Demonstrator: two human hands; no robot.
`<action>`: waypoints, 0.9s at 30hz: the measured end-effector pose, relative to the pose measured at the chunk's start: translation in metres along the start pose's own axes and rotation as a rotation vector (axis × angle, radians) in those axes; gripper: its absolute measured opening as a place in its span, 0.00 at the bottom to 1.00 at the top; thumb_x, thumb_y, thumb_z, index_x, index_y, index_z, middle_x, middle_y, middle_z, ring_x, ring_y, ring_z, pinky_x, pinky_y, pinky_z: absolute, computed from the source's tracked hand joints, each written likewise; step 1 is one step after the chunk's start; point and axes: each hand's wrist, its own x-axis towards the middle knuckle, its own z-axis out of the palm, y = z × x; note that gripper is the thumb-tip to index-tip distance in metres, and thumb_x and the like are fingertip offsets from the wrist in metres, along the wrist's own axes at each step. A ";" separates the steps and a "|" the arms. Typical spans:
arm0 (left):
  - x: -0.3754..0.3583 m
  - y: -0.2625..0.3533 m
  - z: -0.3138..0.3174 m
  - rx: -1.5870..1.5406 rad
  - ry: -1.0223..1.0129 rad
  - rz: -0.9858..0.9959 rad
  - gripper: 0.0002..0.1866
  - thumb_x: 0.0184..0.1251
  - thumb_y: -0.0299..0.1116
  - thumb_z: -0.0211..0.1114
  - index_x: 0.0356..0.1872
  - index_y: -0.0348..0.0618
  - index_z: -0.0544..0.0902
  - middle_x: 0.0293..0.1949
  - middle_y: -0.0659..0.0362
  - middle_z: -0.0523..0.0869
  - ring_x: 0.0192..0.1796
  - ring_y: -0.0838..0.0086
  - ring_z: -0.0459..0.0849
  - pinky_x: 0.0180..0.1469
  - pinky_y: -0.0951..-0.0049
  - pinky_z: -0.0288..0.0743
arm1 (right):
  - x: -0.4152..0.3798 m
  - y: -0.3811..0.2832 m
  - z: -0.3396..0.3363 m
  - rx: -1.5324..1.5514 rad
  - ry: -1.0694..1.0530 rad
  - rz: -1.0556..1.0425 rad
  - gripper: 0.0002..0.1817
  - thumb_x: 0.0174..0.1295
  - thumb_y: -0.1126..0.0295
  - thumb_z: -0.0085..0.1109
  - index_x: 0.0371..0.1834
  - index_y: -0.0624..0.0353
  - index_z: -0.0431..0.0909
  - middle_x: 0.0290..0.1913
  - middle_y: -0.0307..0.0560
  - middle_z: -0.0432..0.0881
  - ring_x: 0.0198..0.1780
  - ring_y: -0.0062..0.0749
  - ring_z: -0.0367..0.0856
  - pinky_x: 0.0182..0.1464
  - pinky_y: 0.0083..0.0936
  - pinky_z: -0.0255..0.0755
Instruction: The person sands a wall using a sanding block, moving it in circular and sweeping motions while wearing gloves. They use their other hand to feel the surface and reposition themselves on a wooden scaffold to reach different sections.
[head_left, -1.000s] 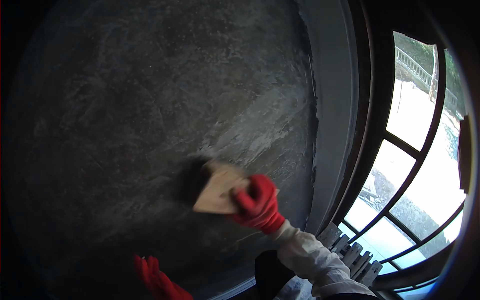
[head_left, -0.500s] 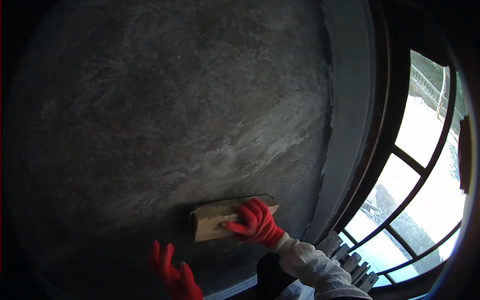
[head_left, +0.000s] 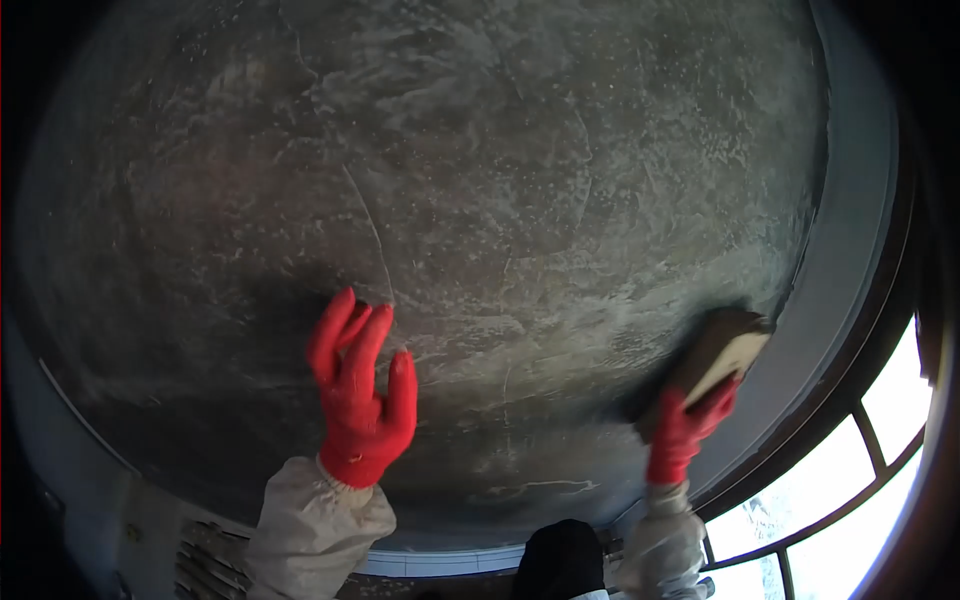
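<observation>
My right hand [head_left: 685, 428], in a red glove, grips a wooden plastering float [head_left: 733, 352] near the right side of the grey plastered wall [head_left: 450, 190]. The float is tilted, its upper end close to the wall's right edge, and it is somewhat blurred. My left hand [head_left: 362, 405], also red-gloved, is raised before the lower middle of the wall with its fingers spread and nothing in it. Pale streaks, specks and thin cracks mark the plaster, one crack running down to the left fingertips in this view.
A grey border strip [head_left: 850, 230] runs along the wall's right side, with a dark-framed bright window [head_left: 800, 505] beyond it. Slatted pieces [head_left: 210, 560] show at lower left. A dark rounded shape [head_left: 562, 562] and a pale ledge [head_left: 440, 563] lie at the bottom.
The view has shifted, showing more of the wall's lower left. My right hand has carried the float rightward and turned it steeper. My left hand has risen further into view, still open.
</observation>
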 end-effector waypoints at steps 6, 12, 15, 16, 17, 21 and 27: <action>-0.001 -0.008 0.020 0.210 0.072 0.099 0.22 0.60 0.21 0.59 0.58 0.32 0.76 0.66 0.44 0.62 0.59 0.60 0.70 0.57 0.64 0.72 | -0.033 -0.078 -0.009 0.170 -0.208 -0.607 0.47 0.41 0.57 0.75 0.69 0.44 0.62 0.57 0.63 0.67 0.51 0.56 0.72 0.51 0.52 0.69; -0.003 -0.010 0.019 0.352 0.018 0.158 0.21 0.60 0.23 0.60 0.57 0.33 0.77 0.65 0.44 0.65 0.59 0.60 0.68 0.56 0.65 0.73 | 0.017 -0.022 -0.011 0.014 -0.070 0.094 0.51 0.50 0.60 0.64 0.77 0.61 0.48 0.73 0.64 0.53 0.73 0.59 0.55 0.71 0.45 0.53; -0.002 -0.014 0.027 0.339 0.132 0.164 0.19 0.58 0.31 0.64 0.53 0.43 0.84 0.61 0.50 0.72 0.55 0.61 0.72 0.54 0.64 0.67 | 0.054 0.000 -0.013 0.238 0.046 0.566 0.44 0.64 0.54 0.60 0.77 0.63 0.49 0.75 0.59 0.56 0.73 0.45 0.58 0.72 0.33 0.54; -0.002 -0.012 0.028 0.356 0.139 0.158 0.19 0.58 0.30 0.64 0.53 0.44 0.84 0.60 0.50 0.72 0.54 0.62 0.73 0.53 0.64 0.69 | 0.058 0.003 -0.014 0.236 0.052 0.637 0.45 0.63 0.53 0.61 0.77 0.63 0.50 0.74 0.59 0.59 0.71 0.45 0.61 0.72 0.32 0.54; -0.001 -0.015 0.032 0.338 0.093 0.134 0.19 0.58 0.30 0.64 0.53 0.44 0.84 0.60 0.50 0.72 0.54 0.62 0.73 0.53 0.64 0.69 | 0.056 0.001 -0.012 0.230 0.043 0.645 0.47 0.62 0.51 0.62 0.78 0.57 0.47 0.76 0.61 0.51 0.75 0.49 0.54 0.73 0.36 0.52; 0.004 -0.013 0.030 0.334 0.124 0.236 0.19 0.60 0.27 0.63 0.54 0.40 0.82 0.62 0.49 0.70 0.53 0.62 0.76 0.51 0.66 0.73 | 0.001 -0.033 0.002 0.054 -0.002 0.051 0.54 0.50 0.55 0.73 0.78 0.57 0.49 0.71 0.65 0.57 0.70 0.59 0.59 0.69 0.44 0.57; 0.002 -0.009 0.027 0.342 0.063 0.212 0.19 0.61 0.25 0.63 0.55 0.36 0.81 0.63 0.47 0.68 0.55 0.60 0.76 0.52 0.65 0.75 | -0.016 -0.075 -0.006 0.133 -0.192 -0.624 0.56 0.37 0.52 0.80 0.72 0.51 0.59 0.63 0.70 0.62 0.55 0.64 0.70 0.50 0.53 0.71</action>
